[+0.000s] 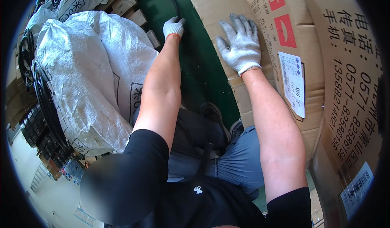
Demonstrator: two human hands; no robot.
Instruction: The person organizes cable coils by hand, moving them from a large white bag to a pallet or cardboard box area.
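Note:
My left hand [174, 27], in a grey-white knit glove with an orange cuff edge, is closed around a black cable [175, 4]. From the hand the cable runs up toward the top edge of the view. My right hand [239, 45], gloved the same way, lies with fingers spread on the cardboard [209, 8] beside a large brown carton [280, 8]. On that carton are red printed symbols and a white label [293, 84] with a barcode. Nothing is held in the right hand.
White woven sacks [97, 65] bulge on the left, with coiled black cables [46, 102] at their outer side. Wooden pallet boards [124, 4] lie behind them. A green floor [195, 61] shows between sacks and cartons. Another big carton [345, 118] stands at the right.

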